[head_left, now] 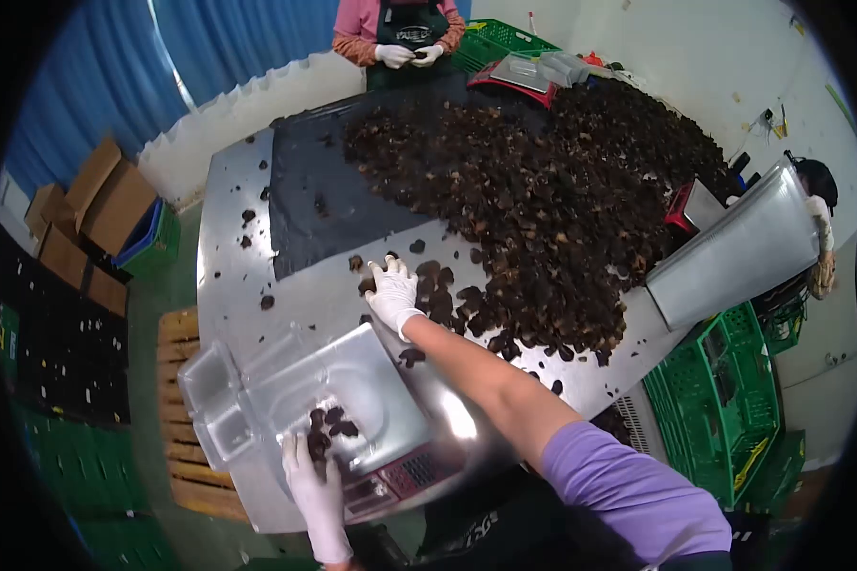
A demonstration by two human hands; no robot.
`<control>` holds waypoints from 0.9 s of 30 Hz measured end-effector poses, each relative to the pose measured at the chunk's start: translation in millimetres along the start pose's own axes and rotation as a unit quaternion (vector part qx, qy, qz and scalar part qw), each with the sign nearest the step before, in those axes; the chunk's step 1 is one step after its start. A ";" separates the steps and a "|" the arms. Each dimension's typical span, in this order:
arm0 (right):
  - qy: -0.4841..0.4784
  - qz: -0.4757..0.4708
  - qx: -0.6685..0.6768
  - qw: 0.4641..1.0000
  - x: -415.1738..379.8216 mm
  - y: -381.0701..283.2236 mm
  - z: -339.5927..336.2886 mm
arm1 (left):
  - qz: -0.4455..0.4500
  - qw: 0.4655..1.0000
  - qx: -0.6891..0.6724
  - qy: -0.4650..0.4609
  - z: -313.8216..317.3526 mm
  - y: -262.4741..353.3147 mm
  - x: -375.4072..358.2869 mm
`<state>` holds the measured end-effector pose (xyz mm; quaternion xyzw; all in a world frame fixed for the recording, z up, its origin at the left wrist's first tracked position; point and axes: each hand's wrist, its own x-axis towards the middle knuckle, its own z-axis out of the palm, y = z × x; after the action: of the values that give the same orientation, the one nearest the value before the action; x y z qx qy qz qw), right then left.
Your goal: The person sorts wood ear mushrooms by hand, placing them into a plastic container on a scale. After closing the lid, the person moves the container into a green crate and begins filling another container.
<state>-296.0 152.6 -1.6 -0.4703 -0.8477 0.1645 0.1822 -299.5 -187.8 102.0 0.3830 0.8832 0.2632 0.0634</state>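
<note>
My right hand (393, 288), in a white glove, reaches over the metal table (230, 214) with its fingers spread beside a few loose dark pieces. A big heap of dark, mushroom-like pieces (552, 209) lies beyond and to the right of it. At the lower left my left hand (314, 483), also gloved, is at the near edge of a clear plastic tray (290, 390) on a scale (409, 473). Several dark pieces (328, 426) lie in the tray by its fingertips. Whether those fingers grip anything is unclear.
Clear lidded containers (221, 404) stand left of the scale. A co-worker's gloved hands (409, 56) are across the table. Red scales (514, 78) stand at the back and right. A tall stack of trays (738, 243) leans at the right above green crates (719, 400).
</note>
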 end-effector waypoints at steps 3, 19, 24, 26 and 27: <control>-0.094 0.003 -0.070 0.993 45.7 10.2 13.8 | -0.001 0.997 0.031 0.068 -4.1 0.9 -18.7; -0.122 -0.191 -0.170 0.959 -151.5 166.0 -94.7 | 0.252 0.917 -0.107 -0.290 110.3 131.8 -26.2; -0.105 -0.177 -0.062 0.977 -138.8 134.2 -107.8 | 0.287 0.930 0.032 -0.226 196.0 127.4 -58.4; -0.040 -0.232 -0.008 0.972 -102.3 113.8 -95.4 | 0.258 0.924 0.054 -0.276 212.6 126.9 -65.9; -0.021 -0.235 0.063 0.970 -78.1 98.2 -84.6 | 0.283 0.919 0.122 -0.247 226.2 122.1 -70.8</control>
<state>-146.0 144.2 16.6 -0.2414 -0.9261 0.1804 0.2272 -100.6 -74.5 -34.6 0.6745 0.7195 0.0572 0.1552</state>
